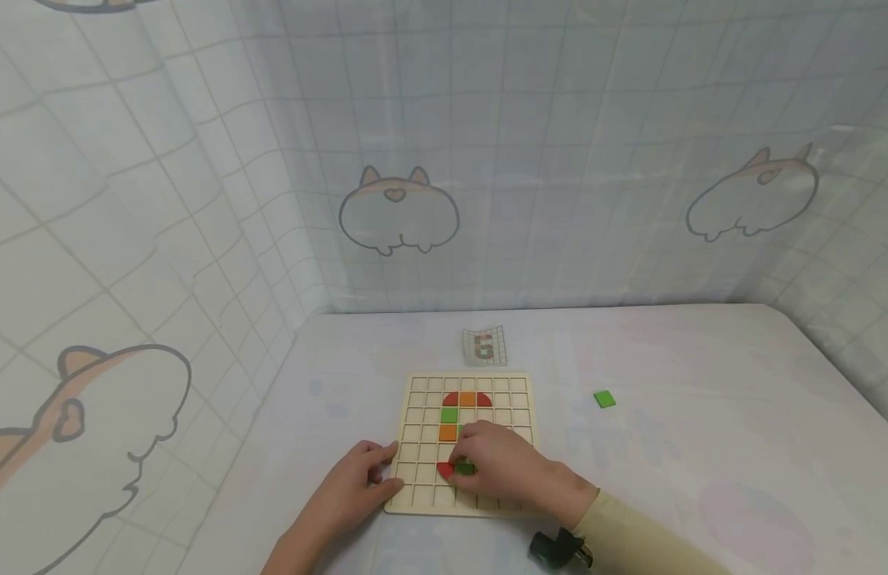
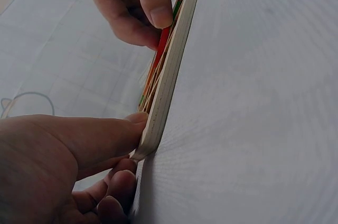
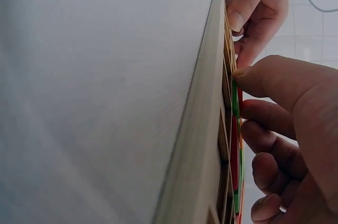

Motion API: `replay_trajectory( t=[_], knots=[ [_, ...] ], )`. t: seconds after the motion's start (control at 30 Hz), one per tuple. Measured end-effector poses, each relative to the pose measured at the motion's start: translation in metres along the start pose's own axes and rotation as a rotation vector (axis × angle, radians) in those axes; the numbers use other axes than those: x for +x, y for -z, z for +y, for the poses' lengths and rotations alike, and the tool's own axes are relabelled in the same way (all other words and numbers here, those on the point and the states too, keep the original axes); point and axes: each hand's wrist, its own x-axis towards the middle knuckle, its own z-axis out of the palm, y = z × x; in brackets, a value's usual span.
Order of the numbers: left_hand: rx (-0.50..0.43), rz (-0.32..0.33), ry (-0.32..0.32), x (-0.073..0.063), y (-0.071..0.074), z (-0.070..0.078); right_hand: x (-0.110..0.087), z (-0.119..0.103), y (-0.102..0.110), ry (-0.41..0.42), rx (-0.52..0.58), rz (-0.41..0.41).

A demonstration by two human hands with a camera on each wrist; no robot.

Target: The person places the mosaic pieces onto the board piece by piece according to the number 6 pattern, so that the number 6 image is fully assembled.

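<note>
A wooden grid board lies flat, with several coloured tiles set in its squares. My left hand grips the board's left edge; in the left wrist view the thumb lies on top and the fingers curl beside the edge. Over the lower middle of the board, my right hand pinches a red quarter-circle tile between thumb and forefinger. Right beside that tile sits a dark green tile. Farther up stand an orange square tile and a green square tile. The right hand hides part of the pattern.
A small clear gridded card with a printed coloured pattern lies behind the board. One loose green square tile rests on the white table to the right. Pale curtain walls enclose the back and sides. A black device sits by the right wrist.
</note>
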Motion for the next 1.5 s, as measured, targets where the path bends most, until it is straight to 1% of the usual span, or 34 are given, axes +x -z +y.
replay_trajectory(
  t=[0.27, 0.5, 0.67, 0.77, 0.9, 1.0, 1.13, 1.27, 1.5],
  knots=[
    [-0.002, 0.0, 0.007, -0.001, 0.0, 0.001, -0.001, -0.001, 0.001, -0.015, 0.02, 0.003],
    [-0.009, 0.006, -0.002, -0.001, 0.0, 0.001, -0.003, 0.001, 0.001, -0.017, 0.018, 0.006],
    [-0.01, 0.004, -0.005, -0.002, 0.0, 0.001, -0.004, 0.001, 0.004, -0.051, 0.045, -0.007],
    [-0.008, 0.005, -0.006, -0.002, 0.0, 0.001, -0.006, 0.003, 0.006, -0.064, 0.072, 0.001],
    [-0.004, 0.009, -0.01, -0.002, 0.0, 0.001, -0.011, 0.01, 0.007, -0.045, 0.111, 0.037],
    [-0.008, 0.009, -0.001, -0.003, 0.0, 0.001, -0.015, 0.017, 0.009, -0.022, 0.124, 0.068],
    [-0.015, 0.005, 0.011, -0.003, 0.001, 0.002, -0.021, 0.027, 0.014, -0.056, 0.157, 0.076],
    [-0.017, 0.003, 0.014, -0.003, 0.002, 0.002, -0.028, 0.038, 0.02, -0.113, 0.204, 0.081],
    [-0.013, 0.013, 0.007, -0.003, 0.0, 0.003, -0.042, 0.058, 0.029, -0.139, 0.154, 0.159]
  ],
)
